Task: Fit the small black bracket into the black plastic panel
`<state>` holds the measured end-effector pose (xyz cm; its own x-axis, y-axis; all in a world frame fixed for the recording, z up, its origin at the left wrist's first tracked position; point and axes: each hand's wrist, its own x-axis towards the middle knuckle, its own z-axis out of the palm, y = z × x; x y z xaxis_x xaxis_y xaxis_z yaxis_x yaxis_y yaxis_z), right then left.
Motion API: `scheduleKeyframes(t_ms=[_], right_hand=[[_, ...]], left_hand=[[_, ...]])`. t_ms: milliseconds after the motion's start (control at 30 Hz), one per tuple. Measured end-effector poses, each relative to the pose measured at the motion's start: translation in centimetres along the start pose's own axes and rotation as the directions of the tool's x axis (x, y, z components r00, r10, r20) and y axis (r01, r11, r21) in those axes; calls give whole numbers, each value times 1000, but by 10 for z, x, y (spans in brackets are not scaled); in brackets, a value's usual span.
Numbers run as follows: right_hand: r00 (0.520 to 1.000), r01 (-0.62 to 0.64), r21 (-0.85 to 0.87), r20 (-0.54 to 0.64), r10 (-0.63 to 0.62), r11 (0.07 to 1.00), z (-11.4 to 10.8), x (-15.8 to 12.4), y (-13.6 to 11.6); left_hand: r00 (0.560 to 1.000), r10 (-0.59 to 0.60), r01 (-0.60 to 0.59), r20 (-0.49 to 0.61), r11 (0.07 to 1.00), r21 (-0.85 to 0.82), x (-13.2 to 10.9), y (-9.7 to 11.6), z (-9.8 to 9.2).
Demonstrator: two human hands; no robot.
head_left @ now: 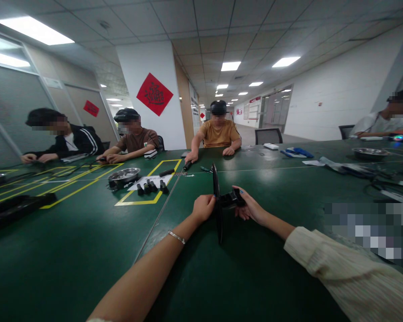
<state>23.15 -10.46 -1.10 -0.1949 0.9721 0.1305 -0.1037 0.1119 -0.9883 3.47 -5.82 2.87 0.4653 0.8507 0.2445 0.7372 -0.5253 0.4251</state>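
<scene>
A thin black panel (218, 219) stands on edge before me, seen almost side-on, so its face is hidden. From its right side juts a black bracket-like part (229, 199). My left hand (204, 208) is closed against the panel's left side, thumb at its edge. At the outer end of the bracket, my right hand (250, 206) has its thumb on top and its fingers curled beneath. What kind of device the two black parts make up, I cannot tell.
Several short black cylinders (151, 186) stand on white paper inside yellow tape, near a metal bowl (123, 175). A person opposite (219, 132) rests a hand on a dark tool (187, 165). Cables and plastic bags (342, 166) lie to the right. Other people sit around the green table (87, 250).
</scene>
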Motion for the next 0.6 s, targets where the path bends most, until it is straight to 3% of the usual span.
scheduleKeyframes(t_ms=[433,600], right_hand=[[1000,1,1,-1,-1,1000,1,0,-2],[1000,-2,3,-15,2,1000,5,-3,-7]], left_hand=[[1000,-10,10,11,1000,19,-1,1,-1],[998,-64,63,13,996,66,1,-2,2]])
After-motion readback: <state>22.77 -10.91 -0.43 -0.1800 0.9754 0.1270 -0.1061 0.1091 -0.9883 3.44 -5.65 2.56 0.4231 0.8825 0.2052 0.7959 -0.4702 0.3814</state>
